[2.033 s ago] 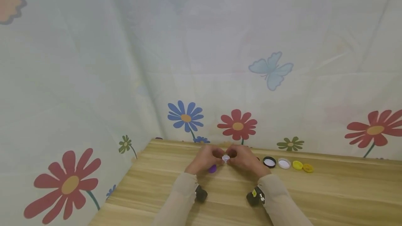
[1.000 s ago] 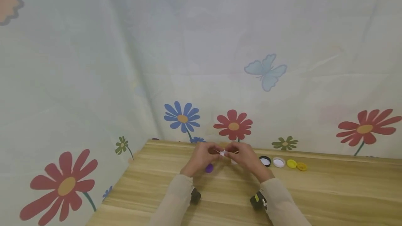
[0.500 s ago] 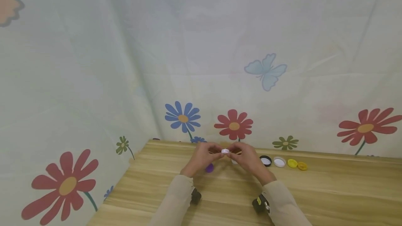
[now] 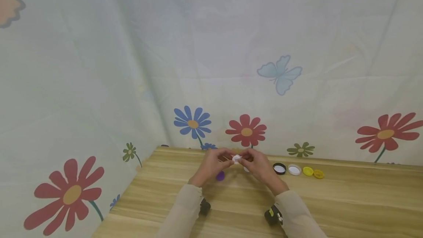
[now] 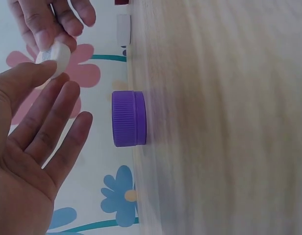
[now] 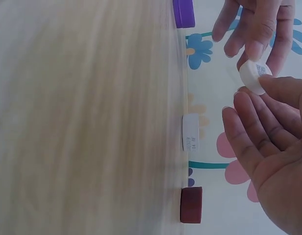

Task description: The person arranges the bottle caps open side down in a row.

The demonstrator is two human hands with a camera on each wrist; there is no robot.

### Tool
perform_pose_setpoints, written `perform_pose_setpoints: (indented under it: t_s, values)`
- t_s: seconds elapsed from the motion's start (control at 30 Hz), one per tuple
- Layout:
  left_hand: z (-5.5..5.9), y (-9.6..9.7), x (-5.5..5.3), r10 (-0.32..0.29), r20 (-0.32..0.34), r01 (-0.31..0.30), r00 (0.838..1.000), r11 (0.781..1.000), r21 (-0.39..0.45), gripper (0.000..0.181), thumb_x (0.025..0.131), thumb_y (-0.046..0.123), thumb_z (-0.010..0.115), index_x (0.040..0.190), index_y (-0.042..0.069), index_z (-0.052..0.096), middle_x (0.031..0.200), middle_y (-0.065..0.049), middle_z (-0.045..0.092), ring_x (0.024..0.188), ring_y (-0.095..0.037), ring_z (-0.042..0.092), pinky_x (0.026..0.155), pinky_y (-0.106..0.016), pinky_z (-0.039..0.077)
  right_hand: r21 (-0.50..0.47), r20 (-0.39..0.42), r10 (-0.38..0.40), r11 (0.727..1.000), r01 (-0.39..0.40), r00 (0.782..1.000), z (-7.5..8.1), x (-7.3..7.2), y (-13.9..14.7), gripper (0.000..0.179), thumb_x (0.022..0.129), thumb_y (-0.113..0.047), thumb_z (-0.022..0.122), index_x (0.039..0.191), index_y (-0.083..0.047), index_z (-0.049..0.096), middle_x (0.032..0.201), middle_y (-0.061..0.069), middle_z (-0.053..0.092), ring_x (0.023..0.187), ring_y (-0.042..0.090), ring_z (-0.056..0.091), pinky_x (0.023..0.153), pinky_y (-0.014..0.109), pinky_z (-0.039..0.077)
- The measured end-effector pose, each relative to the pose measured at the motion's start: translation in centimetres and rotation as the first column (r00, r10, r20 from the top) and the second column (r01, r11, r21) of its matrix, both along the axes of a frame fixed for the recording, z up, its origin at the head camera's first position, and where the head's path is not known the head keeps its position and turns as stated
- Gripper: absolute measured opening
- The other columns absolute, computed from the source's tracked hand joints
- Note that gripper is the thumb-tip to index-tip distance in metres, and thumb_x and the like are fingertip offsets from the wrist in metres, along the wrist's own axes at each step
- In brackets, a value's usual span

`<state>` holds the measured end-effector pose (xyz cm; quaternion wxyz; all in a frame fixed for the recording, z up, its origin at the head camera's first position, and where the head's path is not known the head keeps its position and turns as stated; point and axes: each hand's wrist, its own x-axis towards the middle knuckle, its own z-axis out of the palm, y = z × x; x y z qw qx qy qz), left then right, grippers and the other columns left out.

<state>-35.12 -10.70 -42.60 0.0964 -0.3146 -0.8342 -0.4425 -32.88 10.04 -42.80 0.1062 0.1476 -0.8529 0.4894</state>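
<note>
A small white bottle cap point(image 4: 236, 158) is held up above the table between both hands. My left hand point(image 4: 211, 165) pinches one side of it with thumb and fingers; my right hand point(image 4: 257, 165) pinches the other. Dark print marks part of the cap point(image 6: 254, 77) in the right wrist view. The other fingers of the left hand point(image 5: 36, 137) spread out below it. On the table under the left hand stands a purple ribbed cap point(image 5: 127, 119). Another white cap point(image 6: 191, 132) with printed characters rests nearer the right hand, beside a dark red cap point(image 6: 191, 204).
Right of the hands, a black-rimmed cap point(image 4: 279, 173), a white lid point(image 4: 294, 170), a yellow cap point(image 4: 308, 171) and an orange-yellow cap point(image 4: 318, 174) lie in a row. A flower-printed curtain point(image 4: 211, 65) hangs behind the wooden table point(image 4: 363, 201).
Both hands have risen slightly with the white cap since two seconds ago. They have turned it: half a second ago its side faced the head camera, now a round face shows.
</note>
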Motion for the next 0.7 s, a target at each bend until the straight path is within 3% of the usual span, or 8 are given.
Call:
perform_pose_setpoints:
  t_s: [0.37, 0.7]
  values:
    - [-0.1, -0.53, -0.23, -0.007, 0.013, 0.007, 1.0, 1.0, -0.018, 0.028, 0.092, 0.003, 0.083, 0.119, 0.003, 0.077, 0.103, -0.006, 0.08, 0.089, -0.021, 0.077, 0.081, -0.03, 0.061, -0.031, 0.039, 0.044, 0.999, -0.043, 0.998, 0.06, 0.12, -0.29, 0.015, 0.098, -0.006, 0.076, 0.112, -0.001, 0.072, 0.091, 0.002, 0.072, 0.083, 0.016, 0.07, 0.07, 0.029, 0.058]
    - [-0.15, -0.56, -0.25, 0.015, 0.035, -0.012, 0.999, 0.998, -0.059, 0.025, 0.092, 0.01, 0.084, 0.116, 0.008, 0.079, 0.103, 0.0, 0.08, 0.089, -0.013, 0.074, 0.083, -0.032, 0.059, 0.06, -0.023, 0.129, 0.99, -0.127, 0.991, -0.14, -0.01, 0.44, 0.019, 0.096, -0.007, 0.079, 0.114, -0.003, 0.076, 0.103, 0.005, 0.077, 0.096, 0.023, 0.072, 0.087, 0.041, 0.059]
